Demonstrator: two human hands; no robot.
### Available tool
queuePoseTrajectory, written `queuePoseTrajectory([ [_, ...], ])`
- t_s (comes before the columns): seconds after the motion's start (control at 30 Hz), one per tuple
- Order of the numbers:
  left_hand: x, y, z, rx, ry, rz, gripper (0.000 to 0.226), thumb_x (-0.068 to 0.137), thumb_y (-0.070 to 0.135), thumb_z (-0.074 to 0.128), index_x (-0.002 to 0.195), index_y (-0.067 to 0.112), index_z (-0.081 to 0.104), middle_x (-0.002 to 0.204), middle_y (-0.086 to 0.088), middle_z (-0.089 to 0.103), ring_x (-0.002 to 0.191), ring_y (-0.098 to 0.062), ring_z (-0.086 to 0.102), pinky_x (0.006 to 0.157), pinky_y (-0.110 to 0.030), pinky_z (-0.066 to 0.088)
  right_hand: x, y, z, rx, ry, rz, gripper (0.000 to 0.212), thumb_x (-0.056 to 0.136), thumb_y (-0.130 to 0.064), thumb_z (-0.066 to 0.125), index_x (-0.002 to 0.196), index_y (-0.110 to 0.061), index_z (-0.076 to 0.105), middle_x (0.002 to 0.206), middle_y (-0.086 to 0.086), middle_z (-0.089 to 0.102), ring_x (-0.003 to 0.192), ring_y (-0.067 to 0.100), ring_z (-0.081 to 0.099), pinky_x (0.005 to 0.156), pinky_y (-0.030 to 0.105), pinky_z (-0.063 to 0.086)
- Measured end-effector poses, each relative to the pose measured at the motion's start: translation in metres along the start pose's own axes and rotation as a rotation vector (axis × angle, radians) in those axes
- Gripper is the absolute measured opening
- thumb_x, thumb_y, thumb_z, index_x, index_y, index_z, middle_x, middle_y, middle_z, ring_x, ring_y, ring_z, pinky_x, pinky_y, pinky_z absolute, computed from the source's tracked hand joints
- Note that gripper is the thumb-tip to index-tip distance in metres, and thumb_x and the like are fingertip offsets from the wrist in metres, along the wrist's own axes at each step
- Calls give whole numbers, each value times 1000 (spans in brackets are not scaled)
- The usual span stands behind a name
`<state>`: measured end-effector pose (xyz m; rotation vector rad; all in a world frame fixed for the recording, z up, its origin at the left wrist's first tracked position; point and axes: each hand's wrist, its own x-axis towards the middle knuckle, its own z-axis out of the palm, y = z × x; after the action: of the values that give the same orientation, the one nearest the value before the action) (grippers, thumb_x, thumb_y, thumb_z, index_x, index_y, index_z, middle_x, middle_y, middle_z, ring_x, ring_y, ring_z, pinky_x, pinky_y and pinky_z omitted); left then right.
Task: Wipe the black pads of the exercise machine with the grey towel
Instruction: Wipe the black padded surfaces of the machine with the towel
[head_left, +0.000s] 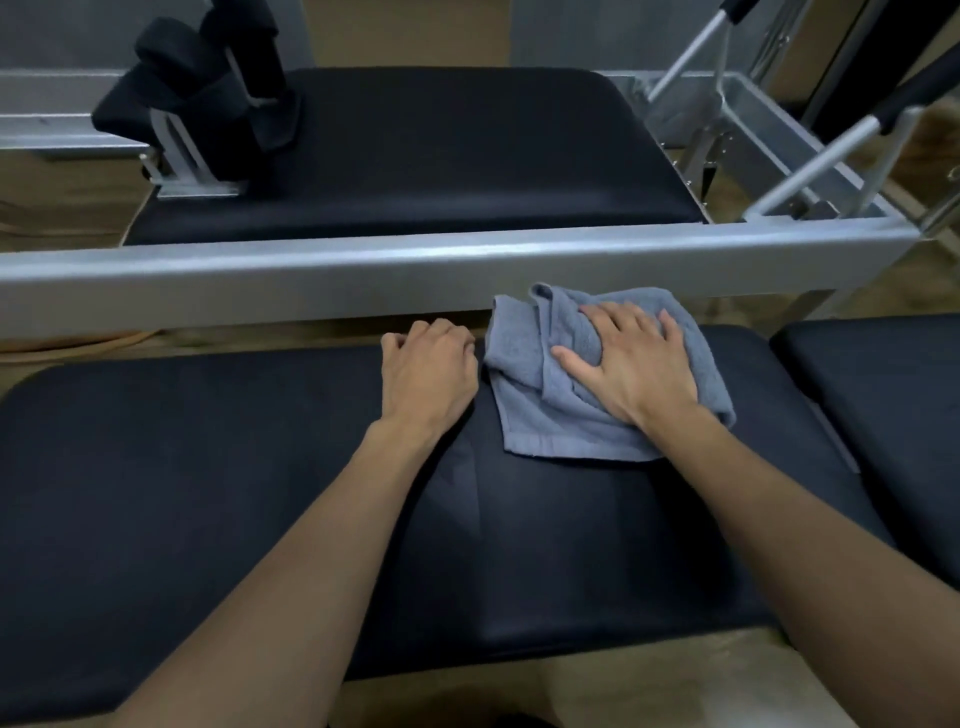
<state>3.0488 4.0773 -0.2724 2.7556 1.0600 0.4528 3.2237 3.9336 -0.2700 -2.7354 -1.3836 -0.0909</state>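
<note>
The grey towel is spread, rumpled, at the far edge of the near black pad and is pressed flat under the right hand, fingers splayed, nothing gripped. The left hand is rested just beside it, fingers curled over the pad's edge, empty.

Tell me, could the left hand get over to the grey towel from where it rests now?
Probably yes. The left hand rests curled on the near black pad right beside the grey towel, with nothing between them. The right hand already presses flat on the towel, so only its left edge is free.
</note>
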Motion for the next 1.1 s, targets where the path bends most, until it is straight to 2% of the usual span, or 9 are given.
queuePoseTrajectory([
  [0.13, -3, 15, -17, 10, -130, -81, 29, 94, 20, 41, 111, 18, 65, 120, -2, 62, 111, -22, 52, 94, -40, 32, 2, 0, -11, -1, -28, -7, 80, 86, -74, 20, 143, -23, 43, 145, 6, 49, 135, 28, 40, 116, 52, 16],
  [0.23, -15, 27, -42, -34, -343, -107, 40, 96, 16, 37, 135, 15, 49, 147, -5, 45, 138, -24, 35, 115, -46, 19, -17, -5, -25, 33, -111, 15, 88, 82, -74, 11, 150, -23, 32, 156, 6, 35, 145, 27, 25, 118, 51, 8],
  [0.37, -27, 38, -72, -48, -467, -50, 48, 100, 22, 34, 147, 12, 31, 155, -8, 33, 145, -26, 24, 119, -50, 11, -24, -15, -36, 40, -198, 53, 85, 84, -71, 9, 155, -25, 15, 163, 2, 15, 150, 25, 8, 119, 51, 2],
  [0.43, -31, 38, -70, -45, -453, -43, 46, 100, 24, 33, 145, 13, 32, 153, -7, 34, 144, -25, 25, 119, -50, 11, -26, -18, -32, 40, -193, 66, 75, 93, -65, 21, 155, -25, 14, 164, 1, 12, 150, 24, 6, 119, 52, 2],
  [0.53, -40, 34, -49, -1, -399, -54, 46, 101, 21, 32, 146, 14, 32, 156, -5, 29, 146, -25, 21, 119, -51, 10, -45, -11, -29, 30, -152, 50, 78, 88, -65, 15, 154, -26, 19, 163, -1, 16, 150, 22, 8, 119, 49, 0],
  [0.67, -51, 37, -29, 38, -325, -46, 48, 101, 20, 31, 149, 14, 29, 160, -6, 22, 148, -27, 15, 119, -50, 9, -113, 11, -19, 61, -1, 10, 75, 85, -63, 25, 142, -21, 50, 150, 4, 45, 140, 27, 38, 116, 49, 19],
  [0.77, -54, 53, -21, 32, -259, -9, 45, 103, 24, 28, 146, 15, 34, 158, -6, 27, 147, -27, 19, 119, -50, 10, -166, 38, -14, 17, 47, 5, 65, 88, -60, 37, 135, -20, 58, 143, 4, 54, 132, 26, 49, 112, 44, 20],
  [0.9, -48, 81, -8, -19, -247, 87, 44, 103, 26, 28, 145, 18, 37, 157, -4, 30, 146, -25, 21, 119, -49, 10, -190, 58, -16, -2, 54, 16, 65, 89, -61, 37, 139, -23, 54, 146, 1, 50, 136, 24, 44, 111, 45, 16],
  [1.1, 0, 108, 19, -82, -185, 108, 43, 101, 25, 30, 141, 18, 44, 152, -5, 39, 142, -24, 31, 118, -47, 16, -124, 68, -9, 17, 75, 74, 72, 89, -63, 22, 148, -25, 41, 157, -1, 34, 146, 22, 26, 119, 49, 13],
])
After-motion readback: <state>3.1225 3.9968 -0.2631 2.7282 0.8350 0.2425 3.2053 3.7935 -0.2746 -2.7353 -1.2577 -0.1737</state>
